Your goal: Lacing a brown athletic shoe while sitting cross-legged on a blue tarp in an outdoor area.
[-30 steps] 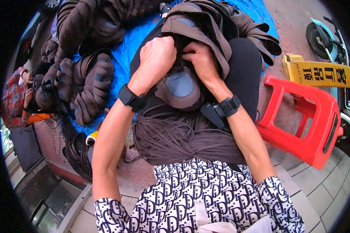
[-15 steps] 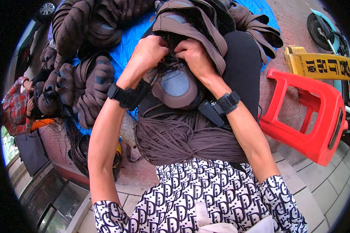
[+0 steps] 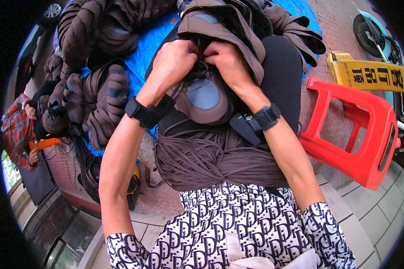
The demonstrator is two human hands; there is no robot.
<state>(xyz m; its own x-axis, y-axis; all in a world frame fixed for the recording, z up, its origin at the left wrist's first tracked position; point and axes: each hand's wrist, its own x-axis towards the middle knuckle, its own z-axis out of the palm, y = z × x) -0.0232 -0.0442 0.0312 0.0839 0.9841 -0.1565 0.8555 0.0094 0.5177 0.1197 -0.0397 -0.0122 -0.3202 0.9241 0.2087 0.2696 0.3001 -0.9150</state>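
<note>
On my lap rests a brown shoe upper (image 3: 206,114) with a blue-grey mesh toe, its toe pointing back at me. Over its throat my left hand (image 3: 175,60) is closed, fingers pinched on a dark shoelace (image 3: 201,68). Just across the opening, my right hand (image 3: 222,58) pinches at the same lace, with its fingertips partly hidden. More brown uppers, nested in a stack (image 3: 238,31), lie beyond and over my right hand. Nearer to me, a thick bundle of brown laces (image 3: 211,157) is spread over my thighs.
Rows of stacked uppers (image 3: 105,101) lie on a blue tarp (image 3: 152,54) at the left and far side. A red plastic stool (image 3: 352,130) stands on the right, by a yellow sign (image 3: 368,74) and a parked bike (image 3: 370,33). A person in a plaid shirt (image 3: 18,132) works at far left.
Both hands have shifted slightly, the left fingers now curled further in at the shoe's throat. At far left, the other person's lower hand has moved down beside something orange.
</note>
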